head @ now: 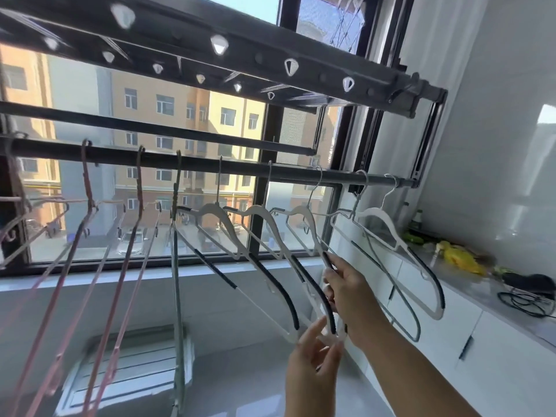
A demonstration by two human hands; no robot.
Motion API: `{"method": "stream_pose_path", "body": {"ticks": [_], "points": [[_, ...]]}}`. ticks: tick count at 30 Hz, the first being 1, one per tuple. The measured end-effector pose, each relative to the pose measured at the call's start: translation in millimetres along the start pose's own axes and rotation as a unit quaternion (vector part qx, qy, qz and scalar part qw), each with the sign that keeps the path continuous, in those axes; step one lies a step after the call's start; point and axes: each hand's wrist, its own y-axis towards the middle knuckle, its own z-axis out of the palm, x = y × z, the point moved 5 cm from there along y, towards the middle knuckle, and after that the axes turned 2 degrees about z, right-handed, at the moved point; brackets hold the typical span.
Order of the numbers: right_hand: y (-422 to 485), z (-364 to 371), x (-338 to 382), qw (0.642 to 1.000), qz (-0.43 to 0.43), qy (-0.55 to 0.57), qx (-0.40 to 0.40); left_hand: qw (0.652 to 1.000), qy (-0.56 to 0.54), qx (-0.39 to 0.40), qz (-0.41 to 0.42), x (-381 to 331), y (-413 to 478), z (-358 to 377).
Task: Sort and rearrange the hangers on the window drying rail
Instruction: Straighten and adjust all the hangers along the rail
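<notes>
Left hand, fingers straight, is laid against the lower tip of the white hanger. Its black-sleeved arm is gripped higher up by the right hand. Hanger is hooked on the drying rail, slanting down towards both hands.

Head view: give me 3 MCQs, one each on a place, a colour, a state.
1. Where on the rail do the pink hangers hang?
A) right end
B) left part
C) between the white ones

2. What colour are the grip sleeves on the white hangers?
A) red
B) green
C) black

3. What is the right hand doing?
A) gripping a white hanger
B) resting on the counter
C) hanging idle

Answers:
1 B, the pink ones sit left of all the white ones.
2 C, dark sleeves cover the white arms.
3 A, its fingers curl round a hanger's arm.
</notes>
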Motion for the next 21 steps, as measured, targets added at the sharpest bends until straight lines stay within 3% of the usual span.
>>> {"method": "stream_pose_path", "body": {"ticks": [10,19,21], "points": [[4,-17,-1,1.000,0.011,0.011,0.015,1.000,0.004,-0.020,0.004,4,0,14],[6,-23,2,0.999,0.015,-0.041,0.026,0.987,0.135,-0.072,0.050,0,-5,11],[2,-24,7,0.994,0.000,-0.108,0.014,0.984,0.144,-0.086,0.061,-2,-5,9]]}}
